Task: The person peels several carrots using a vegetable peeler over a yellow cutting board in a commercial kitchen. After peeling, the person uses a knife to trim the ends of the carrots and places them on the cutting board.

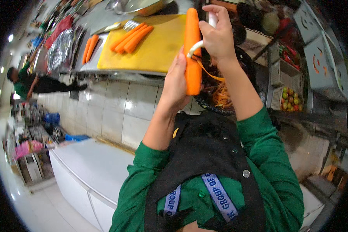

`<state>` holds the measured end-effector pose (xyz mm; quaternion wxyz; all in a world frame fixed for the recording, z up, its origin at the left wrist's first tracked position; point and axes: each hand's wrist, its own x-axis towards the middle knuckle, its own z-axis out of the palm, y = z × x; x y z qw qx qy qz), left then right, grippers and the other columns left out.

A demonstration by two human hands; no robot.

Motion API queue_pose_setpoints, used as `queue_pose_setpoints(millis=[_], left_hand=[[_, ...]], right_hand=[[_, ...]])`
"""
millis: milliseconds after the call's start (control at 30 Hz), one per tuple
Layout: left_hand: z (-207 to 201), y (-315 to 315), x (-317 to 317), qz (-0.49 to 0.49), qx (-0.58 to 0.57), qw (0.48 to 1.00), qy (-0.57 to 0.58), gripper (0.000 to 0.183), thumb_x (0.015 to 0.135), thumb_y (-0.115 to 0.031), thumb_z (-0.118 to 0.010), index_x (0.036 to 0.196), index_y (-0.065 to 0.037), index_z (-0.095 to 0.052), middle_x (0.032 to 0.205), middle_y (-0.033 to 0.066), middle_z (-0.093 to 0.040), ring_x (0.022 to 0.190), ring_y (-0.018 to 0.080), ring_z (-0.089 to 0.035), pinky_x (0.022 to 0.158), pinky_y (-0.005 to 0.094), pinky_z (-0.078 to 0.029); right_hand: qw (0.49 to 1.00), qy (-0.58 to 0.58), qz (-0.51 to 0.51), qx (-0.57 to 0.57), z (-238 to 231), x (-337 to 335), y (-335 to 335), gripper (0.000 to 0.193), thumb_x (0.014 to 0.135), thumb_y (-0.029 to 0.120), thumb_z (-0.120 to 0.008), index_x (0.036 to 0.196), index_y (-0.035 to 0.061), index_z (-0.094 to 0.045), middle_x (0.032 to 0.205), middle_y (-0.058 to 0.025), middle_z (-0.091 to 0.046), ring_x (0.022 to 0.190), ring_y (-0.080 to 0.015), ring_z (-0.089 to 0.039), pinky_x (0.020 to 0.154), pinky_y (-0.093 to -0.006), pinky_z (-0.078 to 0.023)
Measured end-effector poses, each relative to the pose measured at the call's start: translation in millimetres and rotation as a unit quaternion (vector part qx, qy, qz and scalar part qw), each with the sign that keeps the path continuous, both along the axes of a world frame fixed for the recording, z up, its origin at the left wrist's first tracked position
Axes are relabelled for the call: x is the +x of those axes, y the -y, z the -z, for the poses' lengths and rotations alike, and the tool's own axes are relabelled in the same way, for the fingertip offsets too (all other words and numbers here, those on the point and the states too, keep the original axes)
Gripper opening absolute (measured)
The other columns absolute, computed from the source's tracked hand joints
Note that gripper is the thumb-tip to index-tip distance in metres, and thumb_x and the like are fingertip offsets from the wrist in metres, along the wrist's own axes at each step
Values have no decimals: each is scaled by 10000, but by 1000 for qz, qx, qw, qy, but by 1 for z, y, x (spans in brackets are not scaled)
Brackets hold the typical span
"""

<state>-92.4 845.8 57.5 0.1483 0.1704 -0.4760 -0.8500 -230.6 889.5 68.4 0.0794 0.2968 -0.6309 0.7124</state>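
A large orange carrot (193, 33) stands nearly upright in my left hand (176, 83), whose fingers wrap round its lower part from the left. My right hand (218, 36) grips a white peeler (196, 48), its curved head lying across the carrot's middle. From the peeler a thin strip of peel (210, 73) hangs to the right. Below it, a dark bin (205, 101) holds a heap of orange peelings (222, 96). On the yellow cutting board (162, 58) lie several peeled carrots (131, 38), with two more carrots (89, 48) on the metal table to the left.
A grater (130, 25) and a knife (113, 27) lie at the board's far edge, near a metal bowl (143, 7). Crates of produce (291, 99) stand on the right. A white chest (92, 162) is at left, and another person (27, 83) stands farther off.
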Motion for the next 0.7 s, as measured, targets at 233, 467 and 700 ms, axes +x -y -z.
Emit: queue_pose_setpoints(millis=[233,467,700], left_hand=[[17,17,8,227,28,970,83,534,975,-472,-294,1394,-145,-340,803,29,-522,599,126,-516,484,280,-459],[43,31,-18,148,103,978,106,814,855,-707,-96,1416,-160,-318,895,35,-559,643,122,-539,529,277,-479],[53,42,3,321,114,935,101,983,735,-818,-121,1417,-137,-317,864,46,-590,603,129,-560,454,260,-457]], right_hand=[[953,174,240,65,36,-105,-51,364,806,115,-570,1154,103,-465,1046,-130,-521,906,-226,-524,790,-361,-433],[956,262,130,17,58,38,-25,158,904,135,-527,1045,75,-486,989,-88,-542,910,-173,-530,821,-324,-426],[951,4,305,45,48,-58,-55,241,843,98,-609,1037,40,-478,979,-79,-523,846,-149,-510,751,-291,-443]])
